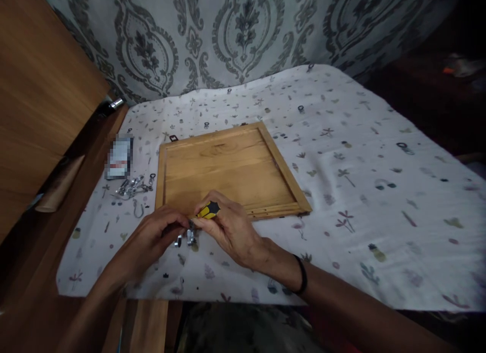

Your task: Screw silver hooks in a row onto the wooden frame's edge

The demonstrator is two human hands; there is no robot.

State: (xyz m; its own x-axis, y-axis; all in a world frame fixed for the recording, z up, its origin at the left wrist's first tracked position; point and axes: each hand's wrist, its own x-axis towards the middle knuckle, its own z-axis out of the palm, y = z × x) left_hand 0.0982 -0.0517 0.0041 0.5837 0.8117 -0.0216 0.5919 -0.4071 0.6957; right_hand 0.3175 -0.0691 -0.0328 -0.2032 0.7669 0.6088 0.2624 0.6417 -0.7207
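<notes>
A yellow-and-black screwdriver (209, 209) is gripped by my right hand (230, 229), its handle end facing up and its tip hidden. Close beside it, my left hand (157, 234) pinches with thumb and fingers at a small shiny metal hook (190, 237) by the near edge of a framed wooden panel (220, 165). How much of the hook the fingers hold is partly hidden. Another curved metal piece (177, 240) shows just under the left fingertips. The panel lies flat on a patterned white cloth, its near left corner covered by my hands.
Left of the panel lies a pile of metal hooks (132, 187), with a single hook (138, 208) nearer me. A blurred packet (119, 158) lies behind the pile. The printed cloth (360, 165) spreads beneath everything. Wooden furniture (41, 69) stands at left, and a patterned curtain (246, 34) hangs behind.
</notes>
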